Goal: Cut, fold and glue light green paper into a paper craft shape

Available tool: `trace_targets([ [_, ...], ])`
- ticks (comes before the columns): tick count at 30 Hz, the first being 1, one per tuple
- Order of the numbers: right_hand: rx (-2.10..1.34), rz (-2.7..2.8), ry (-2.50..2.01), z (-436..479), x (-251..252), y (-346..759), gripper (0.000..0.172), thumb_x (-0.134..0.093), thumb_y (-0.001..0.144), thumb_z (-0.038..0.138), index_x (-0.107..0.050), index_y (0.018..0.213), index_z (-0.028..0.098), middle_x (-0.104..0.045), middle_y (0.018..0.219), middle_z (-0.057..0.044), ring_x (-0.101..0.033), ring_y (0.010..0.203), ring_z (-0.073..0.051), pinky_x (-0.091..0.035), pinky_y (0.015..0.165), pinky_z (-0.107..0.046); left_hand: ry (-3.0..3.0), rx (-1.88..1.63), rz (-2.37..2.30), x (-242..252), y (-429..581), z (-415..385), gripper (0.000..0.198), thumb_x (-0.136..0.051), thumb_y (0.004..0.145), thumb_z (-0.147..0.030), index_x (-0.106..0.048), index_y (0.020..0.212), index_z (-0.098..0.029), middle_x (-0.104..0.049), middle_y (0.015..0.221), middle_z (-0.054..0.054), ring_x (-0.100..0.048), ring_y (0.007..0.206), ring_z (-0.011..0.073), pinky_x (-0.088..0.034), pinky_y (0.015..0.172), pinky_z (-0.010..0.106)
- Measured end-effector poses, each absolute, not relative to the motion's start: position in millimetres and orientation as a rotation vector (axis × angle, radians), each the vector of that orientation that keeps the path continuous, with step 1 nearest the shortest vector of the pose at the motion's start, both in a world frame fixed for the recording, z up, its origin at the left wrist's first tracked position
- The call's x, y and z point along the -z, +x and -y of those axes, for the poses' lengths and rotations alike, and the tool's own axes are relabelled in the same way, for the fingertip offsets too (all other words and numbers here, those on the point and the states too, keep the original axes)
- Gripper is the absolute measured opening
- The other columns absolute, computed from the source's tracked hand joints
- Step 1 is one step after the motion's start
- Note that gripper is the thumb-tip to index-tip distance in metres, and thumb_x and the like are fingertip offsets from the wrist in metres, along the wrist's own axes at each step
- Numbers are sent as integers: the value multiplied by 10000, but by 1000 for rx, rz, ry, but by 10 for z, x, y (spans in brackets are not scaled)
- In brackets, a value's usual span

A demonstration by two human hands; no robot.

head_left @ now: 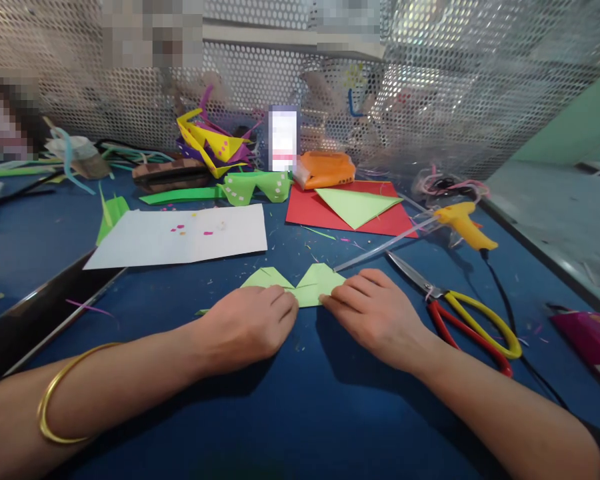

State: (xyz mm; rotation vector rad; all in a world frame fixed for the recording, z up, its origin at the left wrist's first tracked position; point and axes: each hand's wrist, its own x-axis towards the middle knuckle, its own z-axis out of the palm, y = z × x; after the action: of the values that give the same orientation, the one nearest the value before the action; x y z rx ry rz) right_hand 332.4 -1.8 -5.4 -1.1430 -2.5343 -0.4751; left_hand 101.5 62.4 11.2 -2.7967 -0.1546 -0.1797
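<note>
A pale green folded paper piece (310, 288) with two peaks and a dip between them lies on the blue table in front of me. My left hand (257, 320) is closed on its left part, fingers curled over the near edge. On the right part, my right hand (373, 310) pinches the paper between thumb and fingers. Both palms are turned down and hide the paper's outer ends. Just beyond the right hand, a clear glue stick (375, 252) runs out from the back of a yellow glue gun (466, 225).
Scissors (445, 293) with red and yellow handles lie right of my right hand. Behind are white paper (190, 233), red paper (305, 203) under a green triangle (357, 205), green paper glasses (255, 187) and a lit phone (284, 139). A magenta tool (587, 343) sits far right.
</note>
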Motion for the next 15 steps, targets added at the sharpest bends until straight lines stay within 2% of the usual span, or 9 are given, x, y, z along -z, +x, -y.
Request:
trace_targets([
  [10, 492, 2491, -1091, 45, 105, 3172, 208, -509, 934, 137, -662, 794, 160, -608, 705, -8, -500, 700, -155, -348, 737, -338, -2813, 351, 245, -99, 1025, -604, 219, -428, 905, -101, -646, 887, -117, -654, 777, 89, -604, 678, 217, -491, 544, 336],
  [15, 412, 2514, -1151, 89, 97, 3177, 177, -496, 938, 141, -657, 866, 158, -642, 783, -23, -512, 742, -159, -352, 773, -341, -2802, 362, 170, -95, 1036, -586, 249, -404, 907, -66, -641, 838, -100, -658, 751, 111, -601, 671, 209, -482, 559, 325],
])
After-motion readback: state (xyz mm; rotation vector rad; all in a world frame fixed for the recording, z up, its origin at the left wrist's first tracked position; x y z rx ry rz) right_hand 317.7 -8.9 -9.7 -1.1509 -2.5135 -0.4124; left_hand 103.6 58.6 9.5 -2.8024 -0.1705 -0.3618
